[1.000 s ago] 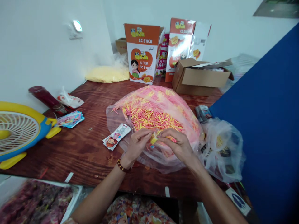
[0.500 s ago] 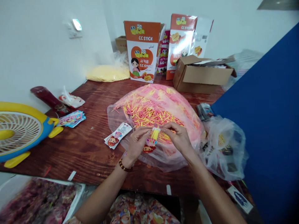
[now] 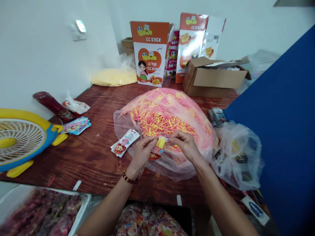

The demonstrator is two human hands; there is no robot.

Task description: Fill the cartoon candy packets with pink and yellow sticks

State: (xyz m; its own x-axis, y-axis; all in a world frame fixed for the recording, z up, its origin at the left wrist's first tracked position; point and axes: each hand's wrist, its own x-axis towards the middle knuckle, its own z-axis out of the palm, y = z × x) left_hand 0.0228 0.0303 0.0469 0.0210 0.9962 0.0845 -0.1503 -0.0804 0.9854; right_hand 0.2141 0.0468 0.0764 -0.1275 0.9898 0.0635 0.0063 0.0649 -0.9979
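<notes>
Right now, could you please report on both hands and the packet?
Left fingers and right fingers hold packet at its top corners. Yellow sticks showing. Stick-filled bag close behind; no obstruction evident.

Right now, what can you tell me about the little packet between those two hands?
The small packet looks like thin plastic film. Its upper part shows yellow, apparently sticks behind a clear area; below are colourful lettering and a reddish printed picture, too blurred to read. Fingers of the left hand and right hand pinch it near its top, one at each side. It is held over the near part of the large clear bag of pink and yellow sticks. Whether its top is sealed, I cannot tell.
</notes>
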